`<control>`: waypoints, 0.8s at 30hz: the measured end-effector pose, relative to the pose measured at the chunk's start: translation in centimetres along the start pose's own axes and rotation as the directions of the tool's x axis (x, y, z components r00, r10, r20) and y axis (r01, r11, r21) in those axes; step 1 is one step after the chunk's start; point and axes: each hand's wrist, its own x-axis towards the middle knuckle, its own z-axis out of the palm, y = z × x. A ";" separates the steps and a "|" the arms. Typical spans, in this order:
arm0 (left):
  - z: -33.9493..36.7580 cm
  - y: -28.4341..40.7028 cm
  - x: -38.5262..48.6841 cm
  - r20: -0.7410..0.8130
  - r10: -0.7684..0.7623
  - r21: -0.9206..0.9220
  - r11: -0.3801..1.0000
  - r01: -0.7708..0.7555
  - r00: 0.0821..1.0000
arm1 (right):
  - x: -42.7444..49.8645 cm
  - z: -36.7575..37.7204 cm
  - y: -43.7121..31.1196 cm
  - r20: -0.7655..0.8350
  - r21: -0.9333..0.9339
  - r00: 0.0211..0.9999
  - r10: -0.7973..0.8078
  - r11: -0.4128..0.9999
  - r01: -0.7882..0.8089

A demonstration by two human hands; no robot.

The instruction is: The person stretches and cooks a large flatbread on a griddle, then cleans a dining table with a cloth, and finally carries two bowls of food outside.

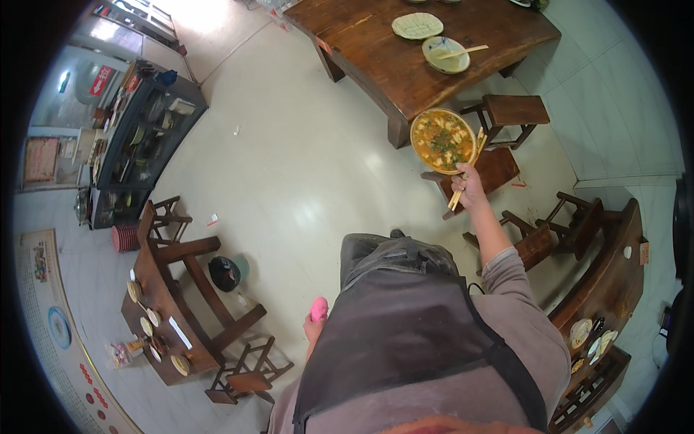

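My right hand (467, 187) is stretched out ahead, gripping the rim of a round bowl (413, 146) and several wooden chopsticks (458, 196) together. Orange-red broth with pale chunks and chopped green herbs (443, 141) fills the bowl nearly to its brim. It is held above the floor and a stool, close to the corner of a large wooden table (368, 65). Down by my left side, my left hand (313, 328) is closed around a bright pink object (319, 308), perhaps a cloth or sponge; what it is cannot be made out.
A green plate (417, 26) and a bowl with chopsticks (434, 54) stand on the large table. Wooden stools (515, 110) crowd the right side. Dishes lie on the left table (179, 312) and right table (596, 282). A lined trash bin (225, 273) and a display cabinet (146, 135) are left.
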 end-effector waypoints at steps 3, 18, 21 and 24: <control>-1.3 2.2 4.7 -0.007 -0.028 0.041 0.999 0.028 1.000 | 6.5 4.3 0.9 -0.062 0.020 0.998 0.009 1.000 -0.007; -19.5 31.6 37.6 0.020 0.325 -0.109 0.941 -0.321 0.946 | 28.4 18.9 2.1 -0.135 0.112 0.986 -0.098 0.987 0.114; -20.0 38.5 42.0 0.027 0.296 -0.237 0.930 -0.281 0.955 | 30.6 19.4 1.6 -0.207 0.088 0.970 -0.125 0.985 0.146; -19.2 45.2 45.3 0.075 0.426 -0.317 0.868 -0.384 0.902 | 32.1 19.4 1.3 -0.230 0.102 0.959 -0.164 0.976 0.191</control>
